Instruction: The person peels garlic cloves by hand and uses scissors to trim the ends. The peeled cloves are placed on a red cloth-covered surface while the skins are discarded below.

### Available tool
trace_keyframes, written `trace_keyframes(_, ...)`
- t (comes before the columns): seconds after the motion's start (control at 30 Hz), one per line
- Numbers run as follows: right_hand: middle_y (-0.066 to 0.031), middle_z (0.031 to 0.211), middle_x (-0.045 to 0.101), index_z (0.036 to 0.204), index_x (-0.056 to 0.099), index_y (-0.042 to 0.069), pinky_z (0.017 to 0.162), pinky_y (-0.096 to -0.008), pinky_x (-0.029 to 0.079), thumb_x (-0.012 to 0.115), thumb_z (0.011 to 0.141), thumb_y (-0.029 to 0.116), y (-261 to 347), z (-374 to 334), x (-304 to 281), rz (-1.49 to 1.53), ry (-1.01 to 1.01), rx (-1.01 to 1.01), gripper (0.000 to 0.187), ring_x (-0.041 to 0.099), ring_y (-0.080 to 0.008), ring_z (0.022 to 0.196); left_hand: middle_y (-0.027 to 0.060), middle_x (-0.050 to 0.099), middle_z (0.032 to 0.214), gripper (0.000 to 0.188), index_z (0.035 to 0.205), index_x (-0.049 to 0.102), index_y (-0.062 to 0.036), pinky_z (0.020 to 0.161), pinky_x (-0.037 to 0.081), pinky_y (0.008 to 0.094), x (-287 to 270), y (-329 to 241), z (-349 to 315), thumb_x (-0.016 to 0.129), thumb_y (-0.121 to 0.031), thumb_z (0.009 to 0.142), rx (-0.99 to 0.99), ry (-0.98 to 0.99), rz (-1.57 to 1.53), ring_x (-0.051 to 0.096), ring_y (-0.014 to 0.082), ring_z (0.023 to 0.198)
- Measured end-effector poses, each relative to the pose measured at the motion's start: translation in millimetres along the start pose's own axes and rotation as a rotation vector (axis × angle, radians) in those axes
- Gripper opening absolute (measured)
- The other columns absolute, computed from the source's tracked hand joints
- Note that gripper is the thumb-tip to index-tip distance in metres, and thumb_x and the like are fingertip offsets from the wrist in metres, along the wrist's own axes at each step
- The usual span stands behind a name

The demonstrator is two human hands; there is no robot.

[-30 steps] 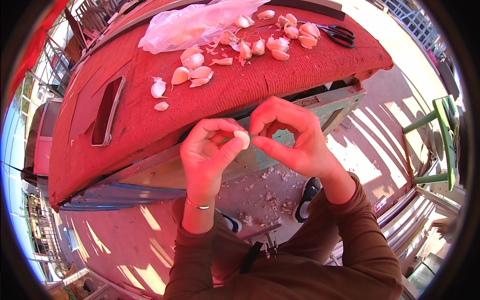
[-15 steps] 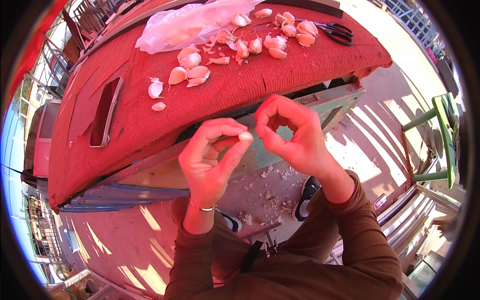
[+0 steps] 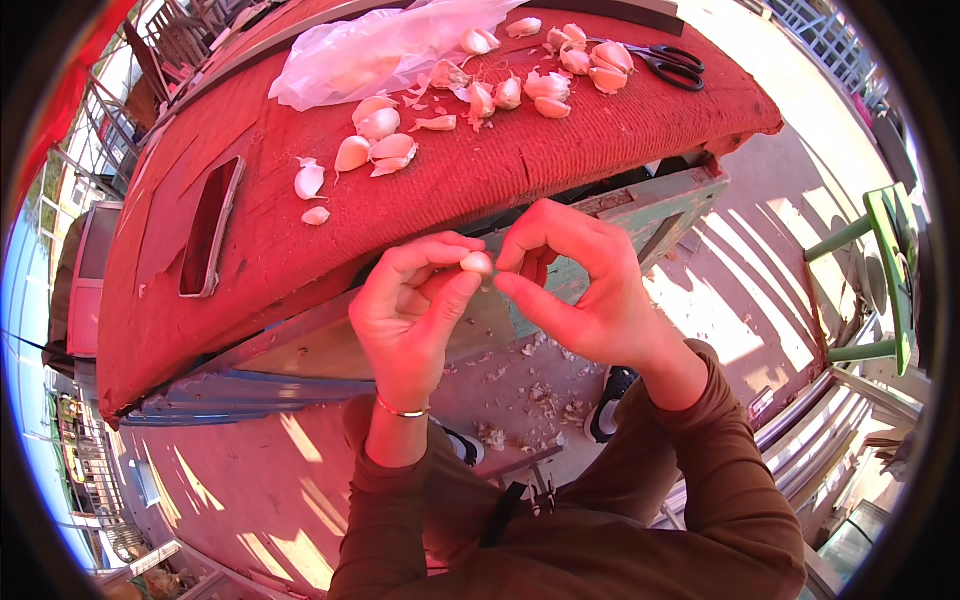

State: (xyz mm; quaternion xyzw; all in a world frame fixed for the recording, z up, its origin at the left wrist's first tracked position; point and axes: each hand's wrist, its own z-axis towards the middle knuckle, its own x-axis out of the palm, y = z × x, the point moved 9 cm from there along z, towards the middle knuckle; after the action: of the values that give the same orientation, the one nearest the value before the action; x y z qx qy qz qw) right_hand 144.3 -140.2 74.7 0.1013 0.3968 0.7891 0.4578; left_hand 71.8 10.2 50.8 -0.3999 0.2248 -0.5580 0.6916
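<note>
Between both thumbs (pinched) sits the garlic clove (image 3: pixel 477 263).

Both hands raised, fingertips meeting at centre. Left hand (image 3: pixel 410 310) curled, thumb and forefinger pinched shut. Right hand (image 3: pixel 580 280) arched over, thumb and forefinger pinched against the left's. Brown sleeves on both forearms.

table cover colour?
Red, a rough fabric cover over the whole table top; head view shows it.

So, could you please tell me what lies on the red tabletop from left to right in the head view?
Phone-like slab → two lone garlic cloves → cluster of garlic cloves → clear plastic bag → garlic cloves and loose skins → black-handled scissors.
</note>
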Motion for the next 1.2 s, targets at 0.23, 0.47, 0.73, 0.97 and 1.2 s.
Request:
trace_keyframes(0.23, -0.0067, 0.089, 0.064, 0.094, 0.064, 0.001, 0.062, -0.0304, 0.049, 0.075, 0.087, -0.004, 2, 0, 0, -0.056, -0.007, -0.02, 0.014, 0.062, -0.0159, 0.068, 0.0168, 0.07, 0.117, 0.021, 0.112, 0.069, 0.0082, 0.096, 0.061, 0.0339, 4, -4, -2, 0.074, 0.012, 0.092, 0.048, 0.005, 0.113, 0.072, 0.0218, 0.109)
trace_keyframes(0.47, -0.0043, 0.09, 0.061, 0.093, 0.062, 0.0, 0.071, -0.0279, 0.049, 0.071, 0.091, -0.003, -19, -2, -2, 0.058, 0.005, 0.2, 0.01, 0.06, -0.0114, 0.076, 0.0179, 0.072, 0.115, 0.021, 0.114, 0.067, 0.0069, 0.095, 0.061, 0.0343, 1, 2, -3, 0.073, 0.01, 0.094, 0.026, 0.049, 0.035, 0.073, 0.0219, 0.107)
trace_keyframes(0.73, -0.007, 0.098, 0.065, 0.1, 0.066, 0.0, 0.067, -0.0277, 0.051, 0.073, 0.088, -0.007, -2, 3, -8, -0.028, 0.024, -0.001, 0.016, 0.063, -0.0127, 0.076, 0.0173, 0.074, 0.11, 0.019, 0.116, 0.066, 0.0065, 0.093, 0.058, 0.0328, -4, 16, -1, 0.072, 0.001, 0.099, -0.177, 0.023, -0.192, 0.073, 0.0196, 0.1)
trace_keyframes(0.97, -0.0088, 0.106, 0.065, 0.109, 0.072, 0.003, 0.064, -0.0278, 0.052, 0.081, 0.079, -0.009, 13, 3, 1, -0.081, 0.061, -0.093, 0.033, 0.064, -0.0134, 0.075, 0.0138, 0.075, 0.107, 0.02, 0.117, 0.066, 0.0072, 0.091, 0.059, 0.032, -1, 17, 0, 0.072, 0.0, 0.099, -0.201, 0.051, -0.229, 0.073, 0.0173, 0.095)
trace_keyframes(1.2, -0.0082, 0.103, 0.065, 0.107, 0.073, 0.005, 0.063, -0.0273, 0.052, 0.083, 0.079, -0.008, 12, 3, 1, -0.116, 0.062, -0.122, 0.032, 0.064, -0.0134, 0.075, 0.0138, 0.074, 0.106, 0.02, 0.117, 0.066, 0.0069, 0.089, 0.059, 0.0325, -2, 18, 0, 0.072, 0.0, 0.099, -0.205, 0.027, -0.212, 0.073, 0.0171, 0.095)
